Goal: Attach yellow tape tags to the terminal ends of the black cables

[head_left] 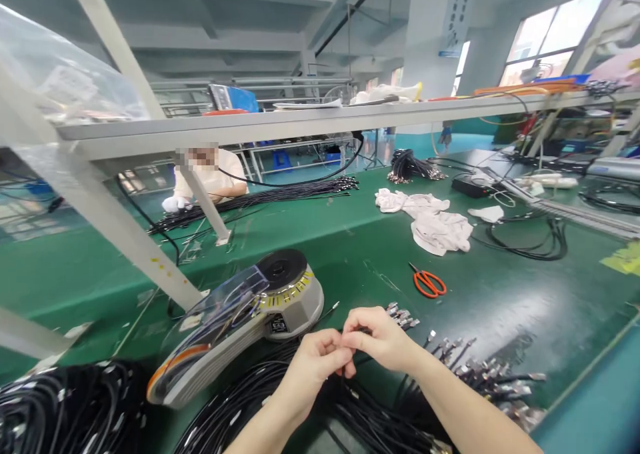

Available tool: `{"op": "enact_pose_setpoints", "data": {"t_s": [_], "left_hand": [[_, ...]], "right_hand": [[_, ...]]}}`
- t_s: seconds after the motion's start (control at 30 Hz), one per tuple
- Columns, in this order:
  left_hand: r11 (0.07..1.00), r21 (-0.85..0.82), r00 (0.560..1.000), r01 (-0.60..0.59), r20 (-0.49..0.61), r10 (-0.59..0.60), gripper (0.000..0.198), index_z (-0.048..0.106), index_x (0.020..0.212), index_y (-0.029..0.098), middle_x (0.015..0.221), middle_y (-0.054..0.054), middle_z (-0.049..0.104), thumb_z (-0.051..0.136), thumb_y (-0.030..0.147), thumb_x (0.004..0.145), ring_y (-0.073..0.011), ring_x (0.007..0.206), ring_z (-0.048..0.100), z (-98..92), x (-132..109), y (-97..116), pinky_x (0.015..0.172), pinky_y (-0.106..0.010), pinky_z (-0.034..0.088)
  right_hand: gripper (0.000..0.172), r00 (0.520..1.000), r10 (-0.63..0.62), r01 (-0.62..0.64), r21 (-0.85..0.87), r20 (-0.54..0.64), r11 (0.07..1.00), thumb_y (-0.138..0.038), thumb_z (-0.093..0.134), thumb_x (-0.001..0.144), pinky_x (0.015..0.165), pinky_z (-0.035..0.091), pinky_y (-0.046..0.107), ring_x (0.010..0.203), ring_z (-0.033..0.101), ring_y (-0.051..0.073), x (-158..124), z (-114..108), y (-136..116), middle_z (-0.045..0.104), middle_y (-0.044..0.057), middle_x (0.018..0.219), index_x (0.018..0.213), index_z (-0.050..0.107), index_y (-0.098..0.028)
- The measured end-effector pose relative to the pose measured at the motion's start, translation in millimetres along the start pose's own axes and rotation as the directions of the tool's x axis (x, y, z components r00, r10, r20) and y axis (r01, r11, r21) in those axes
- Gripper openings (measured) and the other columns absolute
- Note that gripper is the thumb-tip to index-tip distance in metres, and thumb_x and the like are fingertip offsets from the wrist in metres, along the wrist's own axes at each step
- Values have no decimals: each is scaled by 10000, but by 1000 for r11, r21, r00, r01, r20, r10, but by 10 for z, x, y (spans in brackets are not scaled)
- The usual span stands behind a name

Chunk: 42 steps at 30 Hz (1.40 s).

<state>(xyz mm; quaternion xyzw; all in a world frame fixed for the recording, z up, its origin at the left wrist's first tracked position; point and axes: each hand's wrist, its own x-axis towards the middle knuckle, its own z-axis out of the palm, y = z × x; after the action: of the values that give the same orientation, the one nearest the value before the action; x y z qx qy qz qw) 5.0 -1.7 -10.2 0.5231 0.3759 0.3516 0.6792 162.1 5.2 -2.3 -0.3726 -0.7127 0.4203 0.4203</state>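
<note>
My left hand [320,361] and my right hand [376,337] meet fingertip to fingertip above a heap of black cables [367,407]. Both are closed in a pinch. Dark cable shows beside and under the fingers; the exact spot they grip is hidden behind the fingertips. Beneath my left forearm lie more coiled black cables [235,391]. Metal connector ends [500,377] fan out to the right of my right forearm, and others [403,315] show just behind that hand. A grey tape dispenser [295,307] with a black round top stands left of my hands.
Orange-handled scissors [429,283] lie beyond my right hand, with white cloth gloves [430,221] farther back. A shelf [300,121] on slanted posts crosses above the green table [345,241]. Across it, a person [230,171] handles a long cable bundle [280,194]. Cable coils [75,407] fill the left corner.
</note>
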Motion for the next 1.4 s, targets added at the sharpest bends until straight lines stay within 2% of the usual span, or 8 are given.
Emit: {"op": "enact_pose_setpoints", "data": {"t_s": [0.17,0.27,0.4,0.57,0.8,1.0,1.13,1.4], "left_hand": [[981,194,987,-23,160,-8,149,642,610,147,622,-38,618,648,282,674,-152,644,517,159,-40,-100,646,-261,371],[935,352,958,-39,281,-65,126,670,650,159,622,-7,567,669,285,648,-122,606,471,273,-17,-202,582,-231,346],[923,371,850,104,449,-277,281,639,886,189,604,36,532,665,271,618,-93,499,439,334,151,-288,486,-208,325],[709,691,980,-144,198,6,107,591,731,204,629,19,531,572,155,638,-143,596,489,430,499,-424,611,-259,378],[662,737,988,-138,56,144,60,510,696,208,820,-76,533,557,171,688,-272,888,496,737,714,-635,804,-382,340],[783,609,991,-129,56,119,118,426,645,211,658,-24,545,499,247,731,-179,643,532,649,637,-358,625,-303,405],[989,148,1000,21,-7,-20,109,392,731,209,486,58,480,460,294,740,-74,348,354,366,382,-71,402,-204,294],[901,-431,999,-51,-38,38,206,561,773,117,465,46,433,570,317,723,-59,382,350,-118,3,-64,437,-225,297]], "right_hand": [[181,932,140,-171,65,336,983,-296,565,785,570,430,255,591,572,155,-225,-493,33,638,8,601,780,689,-164],[205,968,225,-196,227,-109,954,-325,593,756,584,431,286,551,561,163,-355,-860,270,618,17,533,732,685,-143],[259,750,261,-88,299,-607,950,-416,624,704,485,360,261,453,431,117,-440,-1149,667,481,-38,467,660,625,-160],[250,724,268,-121,265,-636,957,-415,620,701,466,321,253,438,406,110,-454,-1124,820,447,-54,453,680,616,-166],[227,764,285,-251,141,-579,958,-384,592,713,501,345,252,432,432,114,-460,-1031,769,460,-53,438,652,623,-167],[232,775,271,-296,51,-571,954,-392,582,704,479,345,254,423,429,123,-456,-1033,743,456,-48,425,629,607,-175],[253,799,253,-316,-23,-546,949,-417,564,712,474,345,258,423,430,132,-422,-1018,757,454,-44,411,625,603,-182],[238,918,257,-322,-193,-302,927,-458,561,709,476,366,298,463,463,180,-136,-978,712,484,12,458,619,615,-245]]}}
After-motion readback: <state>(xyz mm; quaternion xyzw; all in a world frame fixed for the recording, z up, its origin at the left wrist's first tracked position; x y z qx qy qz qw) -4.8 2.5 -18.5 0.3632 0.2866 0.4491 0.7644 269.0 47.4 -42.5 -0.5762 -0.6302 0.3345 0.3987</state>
